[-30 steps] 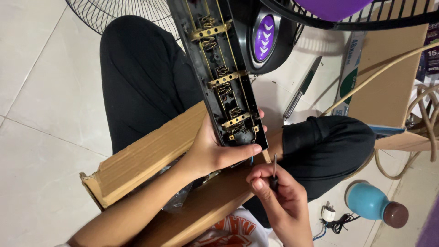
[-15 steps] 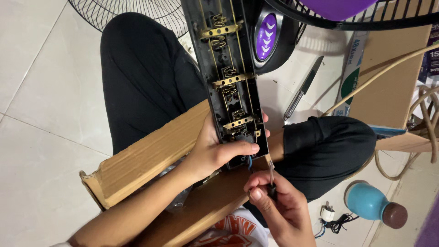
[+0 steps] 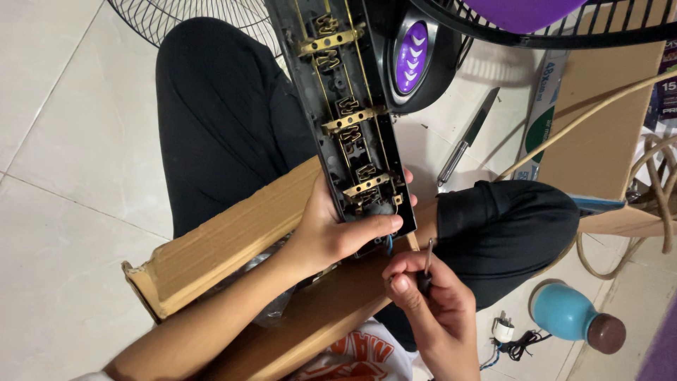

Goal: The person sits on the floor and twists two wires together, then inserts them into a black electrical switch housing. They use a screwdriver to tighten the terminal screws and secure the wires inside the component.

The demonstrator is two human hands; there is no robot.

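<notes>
While the person sits cross-legged on the pale tiled floor (image 3: 63, 233), a long brown cardboard box (image 3: 233, 240) lies across the lap in black trousers. Over the box's upper edge slants an opened black plastic power strip with brass contact strips (image 3: 345, 106), its lower end just above the lap. Beyond its far end lie a black wire fan grille (image 3: 183, 17) and a black fan hub with a purple panel (image 3: 412, 60). Near the right knee stands a blue rounded bottle with a brown cap (image 3: 568, 314). The left hand (image 3: 331, 229) is wrapped around the strip's lower end, thumb across its face. The right hand (image 3: 430, 300) pinches a small thin screwdriver (image 3: 427, 257), tip pointing up at that end.
</notes>
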